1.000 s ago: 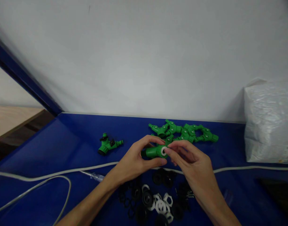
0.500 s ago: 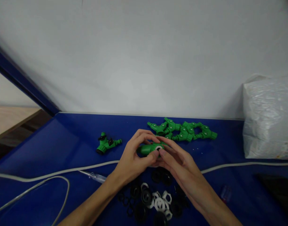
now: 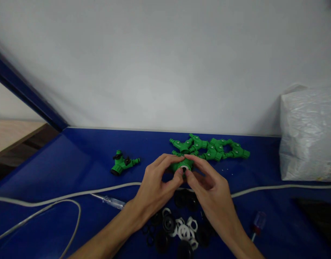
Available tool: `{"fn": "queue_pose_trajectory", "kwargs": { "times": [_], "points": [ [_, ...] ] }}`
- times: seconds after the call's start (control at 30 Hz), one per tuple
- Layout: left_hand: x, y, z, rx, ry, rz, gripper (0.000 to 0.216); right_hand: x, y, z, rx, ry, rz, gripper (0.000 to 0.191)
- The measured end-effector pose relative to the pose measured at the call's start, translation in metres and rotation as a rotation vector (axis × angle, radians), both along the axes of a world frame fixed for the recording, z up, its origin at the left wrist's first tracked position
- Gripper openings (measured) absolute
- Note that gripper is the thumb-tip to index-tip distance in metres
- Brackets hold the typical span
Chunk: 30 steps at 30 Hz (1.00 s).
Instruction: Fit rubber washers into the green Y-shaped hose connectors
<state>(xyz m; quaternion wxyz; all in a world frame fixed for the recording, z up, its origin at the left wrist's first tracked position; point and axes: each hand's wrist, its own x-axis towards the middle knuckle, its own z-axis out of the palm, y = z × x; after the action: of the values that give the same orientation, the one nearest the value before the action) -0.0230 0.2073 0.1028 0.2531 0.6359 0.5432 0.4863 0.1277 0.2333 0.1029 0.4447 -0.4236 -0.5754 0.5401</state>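
Between my two hands is a green Y-shaped hose splitter [image 3: 184, 162], its round inlet turned toward me. A white ring [image 3: 184, 168] sits at that inlet, with a dark centre. My left hand [image 3: 160, 176] grips the splitter from the left, thumb at the ring and fingers over the top. My right hand [image 3: 208, 180] closes on it from the right, its thumb also at the ring's edge. Fingers cover much of the splitter's sides. Below my hands lie several white plastic rings [image 3: 184, 232] and black rings and caps [image 3: 169, 223].
Several green splitters [image 3: 214, 153] lie joined up behind my hands. Another splitter with black levers [image 3: 122, 163] is at left. White cable [image 3: 100, 190] crosses the blue table [image 3: 81, 154]. Clear-handled screwdrivers [image 3: 113, 202] lie both sides; a plastic-wrapped package [image 3: 308, 136] stands right.
The splitter has turned in my hands, so its ringed inlet faces me more squarely and its two branches point away. My right hand has shifted slightly, uncovering more of the right screwdriver.
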Motion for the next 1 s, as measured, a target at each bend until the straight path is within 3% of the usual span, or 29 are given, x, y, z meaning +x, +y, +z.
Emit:
{"fn": "queue_pose_trajectory", "kwargs": {
  "times": [0.3,0.47,0.6,0.8,1.0],
  "points": [
    [0.005,-0.001,-0.006,0.016,0.051,0.036,0.024,-0.002,0.0,-0.002,-0.014,-0.029,-0.011,0.034],
    [0.001,0.002,0.001,-0.115,-0.079,0.052,0.023,0.002,0.002,0.006,-0.047,0.032,0.063,0.04],
    [-0.008,0.005,0.007,-0.231,-0.235,-0.024,0.025,0.007,0.006,0.011,-0.092,0.058,0.128,0.048],
    [-0.016,0.01,0.005,-0.387,-0.485,-0.224,0.04,0.015,0.013,0.011,-0.035,-0.003,0.137,0.041],
    [-0.014,0.009,0.007,-0.396,-0.486,-0.2,0.037,0.017,0.013,0.011,-0.04,-0.016,0.142,0.04]
  ]
}}
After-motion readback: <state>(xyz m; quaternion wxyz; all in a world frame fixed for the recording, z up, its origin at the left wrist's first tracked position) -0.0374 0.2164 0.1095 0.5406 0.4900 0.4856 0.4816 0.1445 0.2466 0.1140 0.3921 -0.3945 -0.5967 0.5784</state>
